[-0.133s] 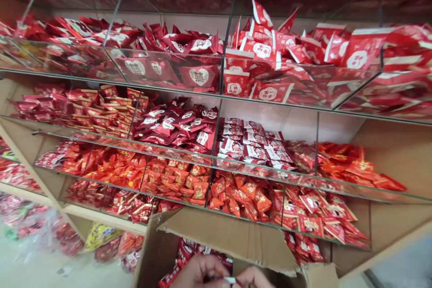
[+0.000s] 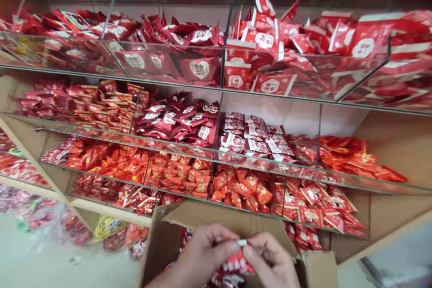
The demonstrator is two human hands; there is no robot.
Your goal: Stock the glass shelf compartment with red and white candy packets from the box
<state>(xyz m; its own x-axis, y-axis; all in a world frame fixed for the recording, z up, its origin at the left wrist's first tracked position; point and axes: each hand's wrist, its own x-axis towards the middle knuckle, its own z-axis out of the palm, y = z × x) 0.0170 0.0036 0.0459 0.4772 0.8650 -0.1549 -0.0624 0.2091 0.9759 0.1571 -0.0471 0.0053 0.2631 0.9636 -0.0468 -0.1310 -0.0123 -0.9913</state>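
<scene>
My left hand [image 2: 207,254] and my right hand [image 2: 270,258] are close together over an open cardboard box [image 2: 320,270]. Thumbs and fingers of both pinch the top of a small red candy packet [image 2: 235,263] with white lettering. A white edge of it shows between the two thumbs. Inside the box, beneath my hands, lie more dark red packets [image 2: 219,279], partly covered by my wrists and fingers.
Glass-fronted shelves [image 2: 189,155] rise behind the box, divided into bins of red and orange packets [image 2: 243,191]. Larger red bags [image 2: 265,40] fill the upper row. At the lower left, plastic bags of sweets [image 2: 79,227] and a yellow bag [image 2: 107,227] sit near the floor.
Both hands have risen further into view with the packet between them, now showing more of its red body. The camera view has shifted slightly.
</scene>
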